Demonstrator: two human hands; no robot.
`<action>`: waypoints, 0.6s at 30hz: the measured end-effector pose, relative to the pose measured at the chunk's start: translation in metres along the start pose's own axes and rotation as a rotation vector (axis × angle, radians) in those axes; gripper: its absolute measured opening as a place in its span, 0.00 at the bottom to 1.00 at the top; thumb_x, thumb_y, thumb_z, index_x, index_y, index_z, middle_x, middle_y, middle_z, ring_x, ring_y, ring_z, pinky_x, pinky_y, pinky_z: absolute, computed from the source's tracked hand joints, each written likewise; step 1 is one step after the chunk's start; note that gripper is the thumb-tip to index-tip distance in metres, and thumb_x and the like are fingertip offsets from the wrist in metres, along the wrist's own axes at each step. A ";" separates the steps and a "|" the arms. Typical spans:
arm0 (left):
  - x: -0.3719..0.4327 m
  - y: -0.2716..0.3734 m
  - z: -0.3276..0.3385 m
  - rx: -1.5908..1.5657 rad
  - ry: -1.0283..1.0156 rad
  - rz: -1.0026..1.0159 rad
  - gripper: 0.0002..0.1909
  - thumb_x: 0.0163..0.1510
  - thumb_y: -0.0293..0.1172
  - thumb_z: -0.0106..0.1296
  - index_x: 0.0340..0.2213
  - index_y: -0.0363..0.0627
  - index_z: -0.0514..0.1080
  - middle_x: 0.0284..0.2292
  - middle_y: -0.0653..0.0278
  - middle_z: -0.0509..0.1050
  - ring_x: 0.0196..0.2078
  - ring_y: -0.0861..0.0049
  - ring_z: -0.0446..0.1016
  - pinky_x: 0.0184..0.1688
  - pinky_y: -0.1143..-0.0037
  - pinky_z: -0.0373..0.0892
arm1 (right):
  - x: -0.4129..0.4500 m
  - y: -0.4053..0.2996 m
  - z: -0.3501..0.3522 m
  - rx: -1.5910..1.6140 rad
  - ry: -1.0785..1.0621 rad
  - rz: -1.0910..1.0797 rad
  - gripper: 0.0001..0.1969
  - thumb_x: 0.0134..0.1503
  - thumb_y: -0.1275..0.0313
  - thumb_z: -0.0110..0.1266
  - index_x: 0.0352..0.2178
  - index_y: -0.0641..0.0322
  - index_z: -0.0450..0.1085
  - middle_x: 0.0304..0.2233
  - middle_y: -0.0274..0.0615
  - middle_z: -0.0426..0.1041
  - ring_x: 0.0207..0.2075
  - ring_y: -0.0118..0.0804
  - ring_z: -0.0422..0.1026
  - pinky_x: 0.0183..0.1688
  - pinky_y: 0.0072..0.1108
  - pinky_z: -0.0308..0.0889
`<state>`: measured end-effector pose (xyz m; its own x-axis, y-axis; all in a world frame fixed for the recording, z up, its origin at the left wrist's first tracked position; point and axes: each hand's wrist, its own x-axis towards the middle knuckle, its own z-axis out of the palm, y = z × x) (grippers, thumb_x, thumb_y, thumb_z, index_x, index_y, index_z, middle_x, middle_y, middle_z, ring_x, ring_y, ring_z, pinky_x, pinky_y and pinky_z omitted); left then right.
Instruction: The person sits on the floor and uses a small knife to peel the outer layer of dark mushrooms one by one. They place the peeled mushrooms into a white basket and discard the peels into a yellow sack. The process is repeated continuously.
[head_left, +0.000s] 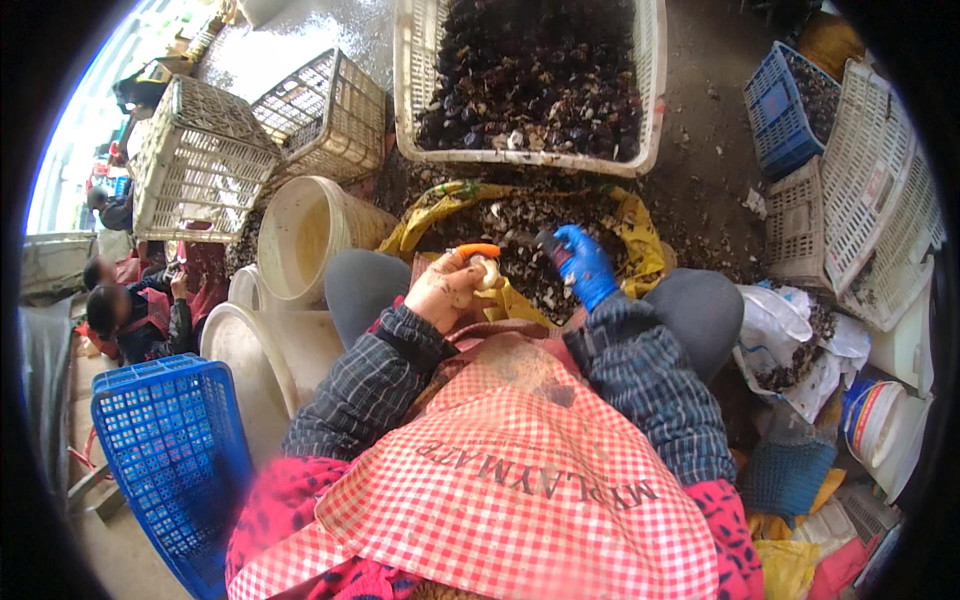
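My left hand (442, 292), bare and dirt-marked, is closed around a small tool with an orange handle (478, 249) and a pale, peeled-looking piece (490, 273). What the tool's working end looks like is hidden. To its right, my right hand (589, 266) wears a blue glove and pinches a dark lump (553, 246), somewhat blurred. Both hands are above an opened yellow sack (636, 214) between my knees, which holds dark scraps and pale bits (525, 225). Beyond it stands a white plastic crate (525, 159) of dark roundish pieces (540, 82), their kind unclear.
White buckets (296, 232) and a blue crate (169, 450) stand at my left, with stacked pale crates (202, 172) behind. Two seated people (124, 315) are further left. On the right are more crates (870, 180), a white sack (780, 322) and a small bucket (874, 420).
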<state>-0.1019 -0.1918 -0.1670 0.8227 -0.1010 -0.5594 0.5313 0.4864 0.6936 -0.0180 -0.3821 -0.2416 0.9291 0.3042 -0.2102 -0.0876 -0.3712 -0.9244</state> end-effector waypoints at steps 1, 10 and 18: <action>0.000 0.000 0.001 -0.035 -0.003 0.010 0.18 0.54 0.24 0.48 0.47 0.39 0.64 0.33 0.67 0.70 0.38 0.73 0.73 0.39 0.75 0.71 | 0.002 0.002 0.004 0.359 -0.067 -0.267 0.12 0.54 0.65 0.55 0.36 0.60 0.68 0.23 0.40 0.69 0.26 0.28 0.68 0.31 0.22 0.64; 0.006 -0.002 -0.001 0.068 0.058 0.016 0.14 0.52 0.21 0.47 0.42 0.39 0.66 0.32 0.64 0.71 0.31 0.80 0.72 0.28 0.83 0.70 | 0.001 0.002 0.002 0.157 -0.201 -0.356 0.09 0.53 0.71 0.55 0.35 0.60 0.66 0.26 0.40 0.72 0.28 0.32 0.70 0.34 0.25 0.66; 0.002 -0.003 0.004 0.087 0.089 0.044 0.18 0.53 0.25 0.48 0.46 0.38 0.63 0.35 0.63 0.71 0.37 0.72 0.74 0.38 0.75 0.72 | 0.004 0.004 0.004 0.213 -0.081 -0.266 0.10 0.53 0.68 0.56 0.33 0.61 0.67 0.24 0.41 0.71 0.26 0.32 0.70 0.31 0.25 0.66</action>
<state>-0.1012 -0.1965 -0.1684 0.8263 -0.0022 -0.5632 0.5142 0.4109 0.7528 -0.0162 -0.3786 -0.2472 0.8988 0.4374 0.0300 0.0724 -0.0807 -0.9941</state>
